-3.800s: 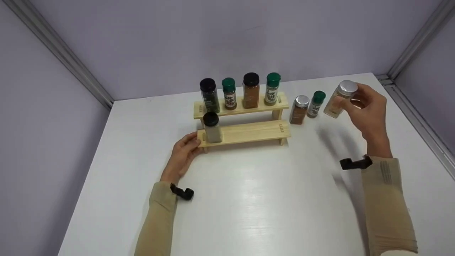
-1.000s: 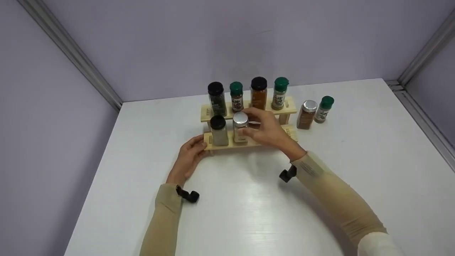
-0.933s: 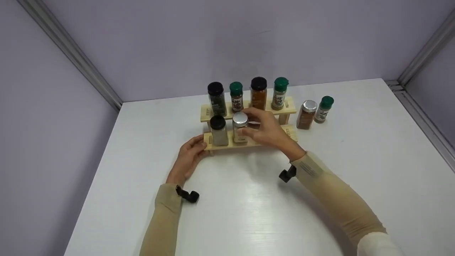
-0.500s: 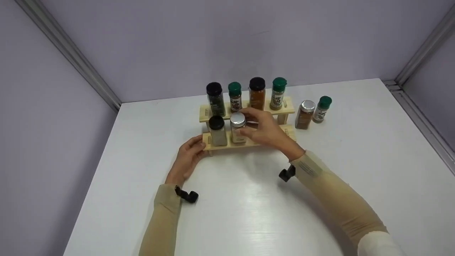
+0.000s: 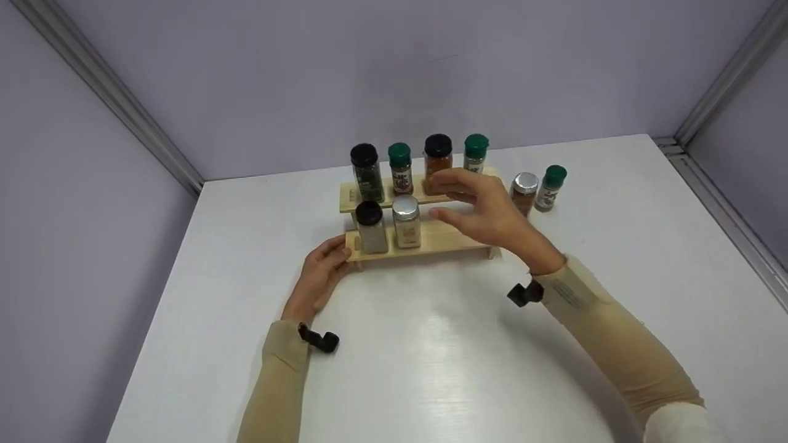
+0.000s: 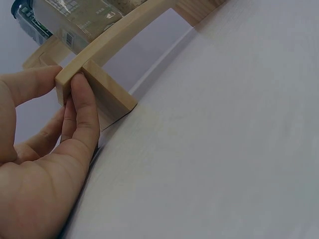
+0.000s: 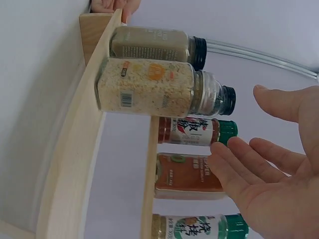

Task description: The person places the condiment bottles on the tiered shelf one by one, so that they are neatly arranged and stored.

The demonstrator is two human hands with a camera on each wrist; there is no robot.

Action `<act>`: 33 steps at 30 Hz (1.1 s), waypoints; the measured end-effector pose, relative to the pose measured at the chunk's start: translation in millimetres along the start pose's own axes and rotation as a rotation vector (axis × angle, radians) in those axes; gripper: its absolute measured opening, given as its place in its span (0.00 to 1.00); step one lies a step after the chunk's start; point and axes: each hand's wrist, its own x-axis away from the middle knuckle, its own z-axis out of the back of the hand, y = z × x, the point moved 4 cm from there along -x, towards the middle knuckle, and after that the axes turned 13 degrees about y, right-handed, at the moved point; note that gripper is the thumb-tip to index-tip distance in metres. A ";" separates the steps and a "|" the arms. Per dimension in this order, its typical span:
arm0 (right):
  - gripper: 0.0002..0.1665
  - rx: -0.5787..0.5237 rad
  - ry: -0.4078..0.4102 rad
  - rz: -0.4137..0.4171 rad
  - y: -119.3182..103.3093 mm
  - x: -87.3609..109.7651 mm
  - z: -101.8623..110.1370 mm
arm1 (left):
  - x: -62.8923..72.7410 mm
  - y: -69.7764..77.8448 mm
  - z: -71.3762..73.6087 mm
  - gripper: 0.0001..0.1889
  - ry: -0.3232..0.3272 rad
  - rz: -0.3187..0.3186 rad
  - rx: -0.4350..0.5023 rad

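A two-tier wooden spice rack (image 5: 452, 237) stands on the table. My left hand (image 5: 320, 274) pinches the left end of its lower shelf; in the left wrist view the thumb and fingers (image 6: 85, 112) close on the board's corner beside the leg. On that shelf, a silver-capped spice jar (image 5: 407, 231) with pale grains stands upright beside a black-capped jar (image 5: 372, 239) of greyish powder. My right hand (image 5: 492, 209) hovers to the right of the silver-capped jar, fingers apart and holding nothing. The right wrist view shows a gap between its fingers and that jar (image 7: 144, 87).
The upper shelf bears a black-capped jar (image 5: 368, 179), a green-capped jar (image 5: 401, 177), an orange-brown jar (image 5: 436, 166) and another green-capped jar (image 5: 475, 161), partly hidden by my right hand. Right of the rack stand a silver-capped brown jar (image 5: 524, 200) and a green-capped jar (image 5: 546, 195).
My right hand carried the silver-capped jar from the table's right side to the lower shelf, then released it and drew back rightward and up. My left hand stays on the rack's end.
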 end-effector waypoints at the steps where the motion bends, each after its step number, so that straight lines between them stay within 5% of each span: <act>1: 0.31 0.006 0.002 0.007 -2.0 1.1 4.0 | -0.2 -0.1 0.3 0.24 0.002 0.000 0.002; 9: 0.28 0.142 0.046 0.088 -10.5 10.1 41.0 | -0.5 -0.1 0.3 0.25 -0.009 -0.013 0.016; 18: 0.19 0.264 0.222 0.218 -5.5 16.1 91.4 | 1.7 -0.5 0.1 0.24 -0.008 -0.009 0.019; 26: 0.19 0.345 0.313 0.177 15.0 14.4 128.0 | 2.5 -0.2 1.9 0.24 -0.020 -0.017 0.025; 33: 0.19 0.399 0.341 0.081 57.6 7.9 154.6 | 1.5 -0.5 2.3 0.25 -0.020 -0.017 0.016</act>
